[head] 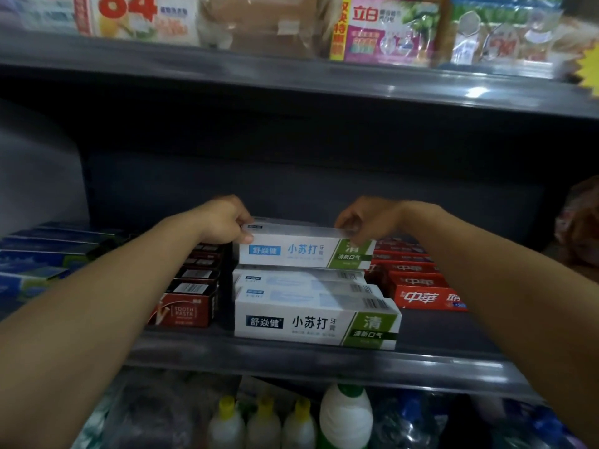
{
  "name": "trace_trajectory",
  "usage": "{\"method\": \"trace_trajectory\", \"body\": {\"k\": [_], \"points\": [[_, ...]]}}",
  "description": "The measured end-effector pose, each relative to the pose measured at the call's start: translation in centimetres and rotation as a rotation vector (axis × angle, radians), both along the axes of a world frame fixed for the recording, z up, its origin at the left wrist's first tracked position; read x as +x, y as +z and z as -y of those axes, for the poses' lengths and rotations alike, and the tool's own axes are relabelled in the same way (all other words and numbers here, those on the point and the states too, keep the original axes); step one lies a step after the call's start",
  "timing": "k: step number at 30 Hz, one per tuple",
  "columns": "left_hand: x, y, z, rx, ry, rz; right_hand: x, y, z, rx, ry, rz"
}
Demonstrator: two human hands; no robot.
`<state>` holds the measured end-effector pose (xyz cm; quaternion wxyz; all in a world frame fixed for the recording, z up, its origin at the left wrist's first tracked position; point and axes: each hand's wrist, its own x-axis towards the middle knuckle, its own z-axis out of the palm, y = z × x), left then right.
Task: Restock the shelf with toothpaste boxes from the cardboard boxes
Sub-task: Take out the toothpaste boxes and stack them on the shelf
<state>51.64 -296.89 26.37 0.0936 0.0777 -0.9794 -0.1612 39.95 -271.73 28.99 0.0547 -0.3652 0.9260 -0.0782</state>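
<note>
A white toothpaste box with blue lettering and a green end (303, 249) lies lengthwise on top of a row of the same white boxes, deep on the middle shelf (421, 333). My left hand (227, 222) grips its left end and my right hand (359, 222) pinches its right end. In front of it, several matching white boxes (314, 322) lie in a row reaching the shelf's front edge. No cardboard box is in view.
Dark red toothpaste boxes (191, 296) are stacked to the left of the white row, blue ones (42, 254) farther left, bright red ones (424, 296) on the right. Detergent packs fill the shelf above (385, 30). Bottles with yellow caps (262, 422) stand on the shelf below.
</note>
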Motion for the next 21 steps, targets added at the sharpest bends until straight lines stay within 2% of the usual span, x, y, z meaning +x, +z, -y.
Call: {"method": "trace_trajectory", "body": {"k": [8, 21], "points": [[-1.0, -1.1, -0.3, -0.048, 0.035, 0.032, -0.2, -1.4, -0.2, 0.001, 0.009, -0.032], [-2.0, -1.6, 0.4, -0.058, 0.105, -0.057, -1.1, -2.2, -0.1, -0.076, 0.063, -0.108]]}}
